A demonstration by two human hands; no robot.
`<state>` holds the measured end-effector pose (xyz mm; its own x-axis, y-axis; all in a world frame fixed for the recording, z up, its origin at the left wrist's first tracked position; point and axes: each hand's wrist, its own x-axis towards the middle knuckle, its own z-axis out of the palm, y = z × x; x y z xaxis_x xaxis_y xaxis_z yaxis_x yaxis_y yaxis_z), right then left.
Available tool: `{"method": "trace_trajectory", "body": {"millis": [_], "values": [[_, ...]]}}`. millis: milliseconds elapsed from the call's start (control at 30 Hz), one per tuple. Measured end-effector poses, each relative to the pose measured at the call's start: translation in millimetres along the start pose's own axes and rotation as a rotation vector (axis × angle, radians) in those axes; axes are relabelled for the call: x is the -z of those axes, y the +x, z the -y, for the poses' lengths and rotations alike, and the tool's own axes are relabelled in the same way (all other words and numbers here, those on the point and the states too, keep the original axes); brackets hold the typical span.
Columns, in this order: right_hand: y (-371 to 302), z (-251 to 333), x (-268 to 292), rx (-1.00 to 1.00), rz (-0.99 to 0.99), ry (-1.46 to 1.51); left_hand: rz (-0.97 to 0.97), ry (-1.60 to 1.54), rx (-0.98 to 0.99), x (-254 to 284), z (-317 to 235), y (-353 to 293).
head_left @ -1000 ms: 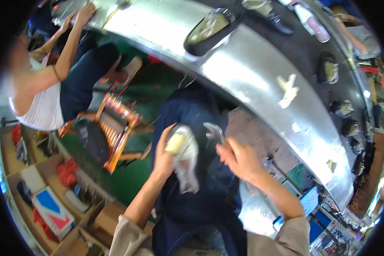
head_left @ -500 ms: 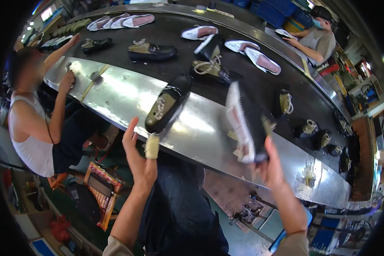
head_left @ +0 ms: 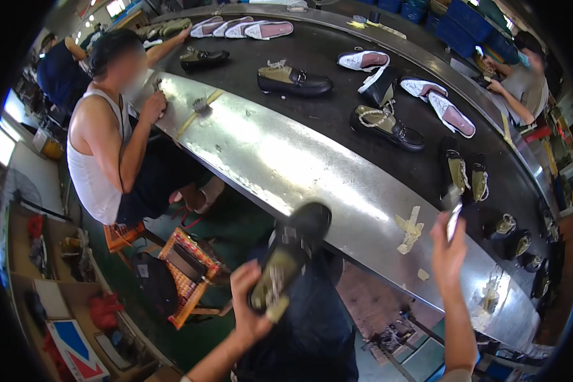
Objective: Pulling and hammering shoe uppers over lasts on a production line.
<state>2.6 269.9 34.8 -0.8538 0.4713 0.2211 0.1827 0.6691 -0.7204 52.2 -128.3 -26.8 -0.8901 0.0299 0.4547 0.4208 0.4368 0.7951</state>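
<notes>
My left hand [head_left: 248,299] is closed round a black and olive shoe [head_left: 290,248] with pale cord laces. It holds this shoe over my lap, off the table's near edge, toe pointing up and away. A pale yellow wrap [head_left: 277,309] shows at my left thumb. Farther right, above the metal edge [head_left: 356,216], my right hand [head_left: 449,254] grips a slim white and metallic tool [head_left: 453,213]. Motion blur hides its exact kind. Just beyond it, two olive and black shoes lie side by side, the left one [head_left: 453,165] nearest the tool.
The dark belt [head_left: 248,108] carries more black and olive shoes [head_left: 388,125] and white shoes with pink insoles [head_left: 267,29]. Tape [head_left: 410,229] sticks to the metal edge. A co-worker [head_left: 102,146] sits left; another person [head_left: 522,76] works across. A woven-seat chair [head_left: 188,274] stands lower left.
My left hand has taken the shoe off the metal edge. My right hand has let go of its shoe and now holds the slim tool. The view has swung left.
</notes>
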Motion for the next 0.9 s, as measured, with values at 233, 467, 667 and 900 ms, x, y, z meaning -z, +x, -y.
{"method": "trace_trajectory", "body": {"millis": [233, 467, 667, 900], "values": [[-140, 31, -79, 0.074, 0.419, 0.272, 0.306, -0.701, 0.840, 21, -7, -118], [-190, 10, -100, -0.271, 0.535, 0.566, 0.465, -0.871, 1.413, -34, 38, -70], [-201, -14, -96, -0.426, 0.659, 0.520, -0.138, -0.688, 1.083, -49, 38, -67], [-171, 54, -111, -0.138, 0.630, 0.489, 0.073, -0.676, 0.659, -52, 19, -23]]}}
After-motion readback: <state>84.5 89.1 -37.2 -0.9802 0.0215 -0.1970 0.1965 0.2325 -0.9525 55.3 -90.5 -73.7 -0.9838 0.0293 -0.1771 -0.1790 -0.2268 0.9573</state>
